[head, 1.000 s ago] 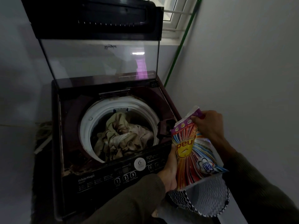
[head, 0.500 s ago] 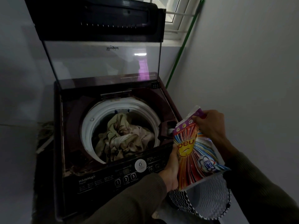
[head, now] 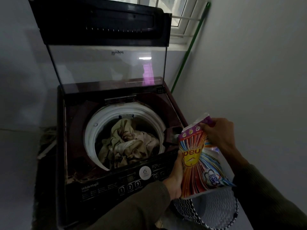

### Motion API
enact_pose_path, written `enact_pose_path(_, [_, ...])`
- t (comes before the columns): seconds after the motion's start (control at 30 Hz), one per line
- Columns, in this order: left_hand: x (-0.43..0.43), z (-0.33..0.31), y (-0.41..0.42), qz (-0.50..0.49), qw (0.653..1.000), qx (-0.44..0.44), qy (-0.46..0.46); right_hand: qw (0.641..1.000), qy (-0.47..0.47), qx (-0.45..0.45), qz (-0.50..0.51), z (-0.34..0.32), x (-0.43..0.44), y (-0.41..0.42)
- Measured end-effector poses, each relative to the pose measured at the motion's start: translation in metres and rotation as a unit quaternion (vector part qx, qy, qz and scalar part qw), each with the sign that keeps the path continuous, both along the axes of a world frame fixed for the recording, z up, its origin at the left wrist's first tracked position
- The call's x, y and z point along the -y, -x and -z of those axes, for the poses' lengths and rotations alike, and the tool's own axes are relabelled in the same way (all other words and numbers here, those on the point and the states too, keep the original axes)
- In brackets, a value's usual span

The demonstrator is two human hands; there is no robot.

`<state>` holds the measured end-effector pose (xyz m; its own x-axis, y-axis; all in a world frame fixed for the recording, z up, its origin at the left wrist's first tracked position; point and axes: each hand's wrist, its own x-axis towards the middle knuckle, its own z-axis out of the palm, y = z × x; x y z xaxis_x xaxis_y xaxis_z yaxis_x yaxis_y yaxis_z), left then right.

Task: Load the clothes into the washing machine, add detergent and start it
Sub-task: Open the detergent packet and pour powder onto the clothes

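With the clothes (head: pixel 126 143) already in the open washing machine (head: pixel 99 188), detergent is the step in hand: the left hand (head: pixel 174 178) grips the detergent packet (head: pixel 197 161) at four o'clock from the load, the right hand (head: pixel 219 131) pinches its top corner, which probably needs opening next, then tipping in.

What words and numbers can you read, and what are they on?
"Whirlpool", upside down: glass lid
"WhiteMagic": control panel
"6": round sticker
"1", "2", "3": buttons
"peu", "08": upside-down detergent packet
Smaller print on panel and packet: too blurred to read.
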<state>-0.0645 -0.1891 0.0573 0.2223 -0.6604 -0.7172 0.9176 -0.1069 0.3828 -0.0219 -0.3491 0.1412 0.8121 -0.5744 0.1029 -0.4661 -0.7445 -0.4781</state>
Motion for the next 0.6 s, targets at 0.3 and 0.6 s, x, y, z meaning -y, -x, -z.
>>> enact_pose_path(0.3, [0.001, 0.011, -0.001, -0.027, 1.0, -0.001, 0.008, 0.999, 0.0, 0.032, 0.005, -0.008, -0.008, 0.026])
enact_pose_path(0.6, [0.002, 0.011, -0.002, -0.016, 0.994, 0.111, 0.011, 0.993, -0.043, 0.1, 0.039, -0.024, -0.018, 0.049])
